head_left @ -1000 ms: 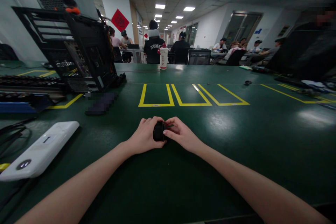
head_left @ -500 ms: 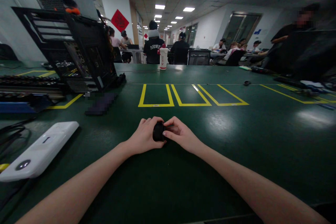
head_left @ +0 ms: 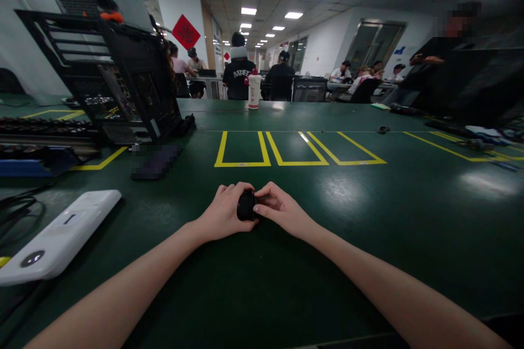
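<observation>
A small black rounded object [head_left: 245,206], somewhat like a short cylinder, is held low over the green table [head_left: 262,278] in front of me. My left hand [head_left: 226,214] wraps round it from the left, thumb below and fingers over the top. On the other side, my right hand [head_left: 283,210] pinches the object's right end between thumb and fingers. The fingers partly cover it, so its exact kind does not show.
An open black computer case [head_left: 135,82] stands at the left, near a dark blurred slab [head_left: 156,162] and a white device [head_left: 61,234]. Yellow tape [head_left: 243,164] marks the table ahead. Farther off are a white cup [head_left: 254,91], a small black ring [head_left: 383,130] and a standing person [head_left: 426,65].
Both hands keep the same grip on the black object, with hardly any shift. At the far right, the standing person has moved slightly to the left.
</observation>
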`<action>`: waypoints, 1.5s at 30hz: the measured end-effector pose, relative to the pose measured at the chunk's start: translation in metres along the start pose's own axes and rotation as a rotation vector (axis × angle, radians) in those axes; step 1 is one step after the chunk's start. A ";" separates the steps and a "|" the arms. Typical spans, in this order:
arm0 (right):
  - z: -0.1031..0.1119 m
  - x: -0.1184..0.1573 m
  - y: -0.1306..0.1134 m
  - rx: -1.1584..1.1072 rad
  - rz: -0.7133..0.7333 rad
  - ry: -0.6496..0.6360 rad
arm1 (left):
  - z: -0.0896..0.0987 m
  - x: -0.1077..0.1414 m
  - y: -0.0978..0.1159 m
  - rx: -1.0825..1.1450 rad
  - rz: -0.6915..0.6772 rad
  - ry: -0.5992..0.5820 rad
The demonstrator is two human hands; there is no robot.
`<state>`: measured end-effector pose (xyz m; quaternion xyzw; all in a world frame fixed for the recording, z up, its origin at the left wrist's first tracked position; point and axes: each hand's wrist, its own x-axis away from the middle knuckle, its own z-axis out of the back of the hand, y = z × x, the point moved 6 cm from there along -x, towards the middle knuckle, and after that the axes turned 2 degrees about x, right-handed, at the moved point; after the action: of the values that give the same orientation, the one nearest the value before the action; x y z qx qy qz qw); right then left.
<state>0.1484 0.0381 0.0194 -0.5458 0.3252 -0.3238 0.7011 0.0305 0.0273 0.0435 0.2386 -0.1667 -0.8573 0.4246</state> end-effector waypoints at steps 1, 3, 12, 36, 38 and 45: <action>0.000 -0.001 0.001 0.004 -0.006 0.006 | 0.000 0.000 0.000 0.003 0.002 -0.008; 0.001 -0.001 0.003 0.018 -0.024 0.015 | 0.000 0.000 0.000 0.009 0.003 -0.009; -0.002 0.003 -0.006 -0.031 -0.018 -0.081 | -0.001 0.000 -0.001 -0.012 0.004 0.001; 0.003 -0.004 0.008 0.016 0.010 0.036 | -0.004 0.001 -0.006 0.013 -0.004 0.016; 0.002 -0.004 0.009 0.025 -0.019 0.026 | -0.004 0.001 -0.008 0.008 -0.006 0.042; -0.002 0.002 -0.002 -0.075 0.015 -0.084 | -0.005 0.000 -0.007 -0.018 -0.016 0.029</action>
<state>0.1476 0.0348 0.0202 -0.5824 0.3115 -0.2831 0.6954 0.0284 0.0308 0.0361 0.2484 -0.1510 -0.8587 0.4222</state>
